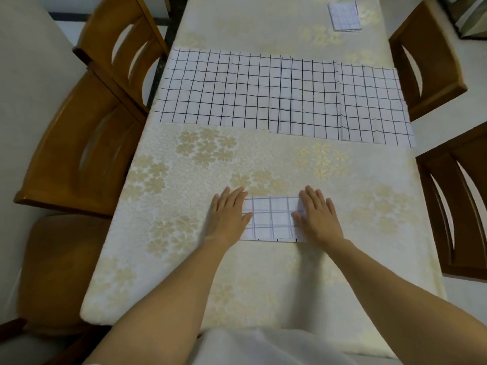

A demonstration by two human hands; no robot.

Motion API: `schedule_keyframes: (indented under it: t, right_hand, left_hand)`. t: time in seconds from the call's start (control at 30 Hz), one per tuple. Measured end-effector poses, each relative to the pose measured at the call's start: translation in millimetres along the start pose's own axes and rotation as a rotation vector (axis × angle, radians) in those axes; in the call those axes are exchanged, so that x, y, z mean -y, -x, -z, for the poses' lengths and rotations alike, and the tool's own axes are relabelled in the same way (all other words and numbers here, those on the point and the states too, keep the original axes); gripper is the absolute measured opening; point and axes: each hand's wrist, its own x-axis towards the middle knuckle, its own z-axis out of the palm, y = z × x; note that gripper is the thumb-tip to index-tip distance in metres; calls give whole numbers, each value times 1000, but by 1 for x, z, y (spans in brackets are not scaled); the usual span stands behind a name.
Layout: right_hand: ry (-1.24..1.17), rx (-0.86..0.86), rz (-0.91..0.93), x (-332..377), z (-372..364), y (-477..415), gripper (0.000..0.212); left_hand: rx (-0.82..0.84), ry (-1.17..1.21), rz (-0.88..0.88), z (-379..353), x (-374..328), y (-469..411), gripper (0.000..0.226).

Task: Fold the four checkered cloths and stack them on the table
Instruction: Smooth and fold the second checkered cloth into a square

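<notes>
A small folded checkered cloth lies flat near the table's front. My left hand presses its left edge with straight fingers. My right hand lies flat on its right edge. Across the middle of the table a large unfolded checkered cloth is spread out. A second one lies beside it on the right, overlapping it. Another folded checkered cloth rests at the far right end of the table.
The table wears a cream floral covering. Wooden chairs stand on the left and on the right, close to the table's sides. A further chair sits at the near right.
</notes>
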Motion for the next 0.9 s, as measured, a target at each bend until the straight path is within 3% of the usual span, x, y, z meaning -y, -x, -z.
schedule_keyframes:
  t: [0.1,0.23,0.4,0.47,0.57,0.7,0.8,0.9]
  right_hand:
    - [5,-81,68,16,17,-15,60]
    - [115,86,77,40,41,-36,62]
    - [77,155,-23,45,41,-31,46]
    - [-110,116,-22,42,40,-21,41]
    - [-620,19,-95,43,41,-2,27]
    - [-1150,-81,-246,68,35,23,24]
    - [-1315,-137,-265,93,36,41,27]
    - [-1363,-203,-225,111,50,65,25]
  left_hand:
    - [-46,54,-47,16,-13,-14,60]
    - [46,-6,-38,32,-25,-34,66]
    - [15,16,14,28,-17,-20,33]
    - [-27,193,65,26,-11,-6,27]
    - [-83,608,190,35,-2,14,22]
    - [-256,808,236,56,-2,45,36]
    - [-380,904,231,78,-13,72,27]
    - [-375,954,193,95,-26,103,7]
